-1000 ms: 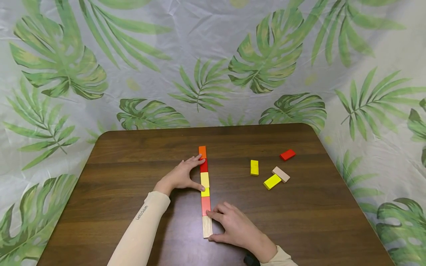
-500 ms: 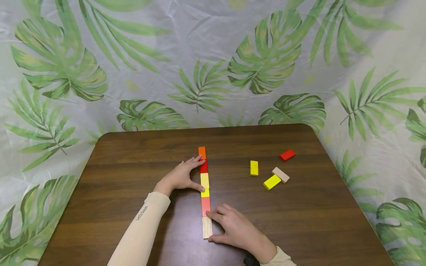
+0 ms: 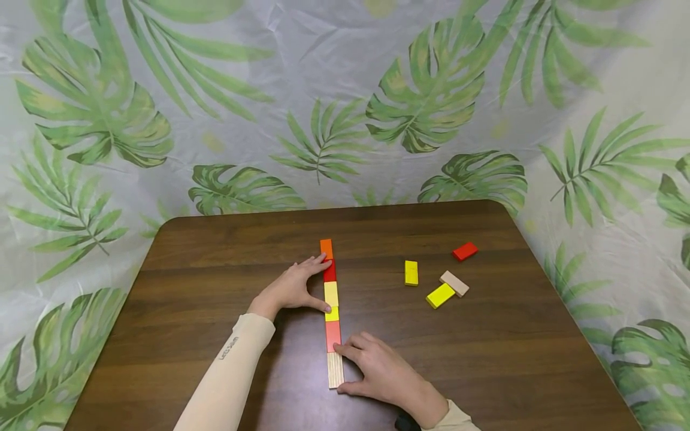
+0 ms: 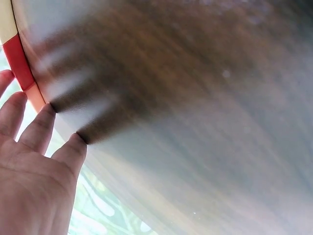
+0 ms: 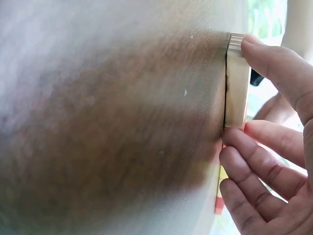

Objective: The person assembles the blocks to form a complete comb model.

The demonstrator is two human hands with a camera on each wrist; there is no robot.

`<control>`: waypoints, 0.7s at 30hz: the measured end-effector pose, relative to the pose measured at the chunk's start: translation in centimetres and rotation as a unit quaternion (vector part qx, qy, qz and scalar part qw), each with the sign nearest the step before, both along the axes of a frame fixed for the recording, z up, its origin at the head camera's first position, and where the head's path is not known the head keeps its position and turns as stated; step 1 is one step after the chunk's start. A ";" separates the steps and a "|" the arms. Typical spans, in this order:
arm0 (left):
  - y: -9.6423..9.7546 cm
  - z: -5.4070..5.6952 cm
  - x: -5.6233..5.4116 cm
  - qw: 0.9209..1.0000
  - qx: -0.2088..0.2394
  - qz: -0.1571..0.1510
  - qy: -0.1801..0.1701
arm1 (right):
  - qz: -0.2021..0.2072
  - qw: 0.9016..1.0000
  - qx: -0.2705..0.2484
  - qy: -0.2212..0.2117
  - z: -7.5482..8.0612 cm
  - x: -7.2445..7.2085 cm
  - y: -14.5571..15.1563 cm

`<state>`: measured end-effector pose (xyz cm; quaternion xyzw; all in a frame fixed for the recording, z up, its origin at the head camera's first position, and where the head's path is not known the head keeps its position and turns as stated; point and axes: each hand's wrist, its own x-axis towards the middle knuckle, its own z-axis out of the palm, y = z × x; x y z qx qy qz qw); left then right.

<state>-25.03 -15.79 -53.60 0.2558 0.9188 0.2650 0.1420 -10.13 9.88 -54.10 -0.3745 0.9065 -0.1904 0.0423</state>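
A straight row of flat blocks runs down the table in the head view: orange [image 3: 326,248], red [image 3: 329,274], pale yellow [image 3: 331,294], bright yellow [image 3: 332,314], pink [image 3: 333,336] and a striped wooden block [image 3: 335,370] nearest me. My left hand [image 3: 291,287] lies along the row's left side, fingers extended and spread, fingertips at the red and orange blocks, thumb at the bright yellow one. My right hand [image 3: 383,371] holds the wooden block between thumb and index finger. In the right wrist view its thumb presses one end of that wooden block [image 5: 237,88]; the other fingers curl loosely.
Right of the row lie loose blocks: a yellow one [image 3: 411,273], another yellow one [image 3: 441,296] against a beige one [image 3: 455,283], and a red one [image 3: 465,251]. A leaf-printed cloth [image 3: 323,90] hangs behind the brown table [image 3: 215,251].
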 end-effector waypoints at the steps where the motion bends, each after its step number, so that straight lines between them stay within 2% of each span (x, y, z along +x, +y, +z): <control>1: 0.0 -0.1 0.0 1.000 0.000 -0.001 0.001 | 0.000 1.000 0.002 -0.001 0.0 0.0 0.0; 7: 0.3 -0.2 -0.2 1.000 0.002 -0.009 0.007 | -0.006 1.000 0.008 -0.021 0.1 -0.1 0.2; 11: 0.2 -0.1 -0.3 1.000 0.013 -0.003 0.008 | -0.007 1.000 -0.003 -0.028 0.1 -0.1 0.4; 13: 0.1 0.0 -0.3 1.000 0.025 0.009 0.013 | -0.006 0.999 -0.014 -0.030 0.0 -0.1 0.6; 16: -0.2 0.1 -0.5 0.998 0.049 0.029 0.040 | -0.006 0.999 -0.032 -0.037 -0.1 -0.4 0.8; 21: -0.6 -0.1 -1.4 0.989 0.099 0.068 0.081 | -0.028 0.997 -0.045 -0.052 0.2 -1.6 2.2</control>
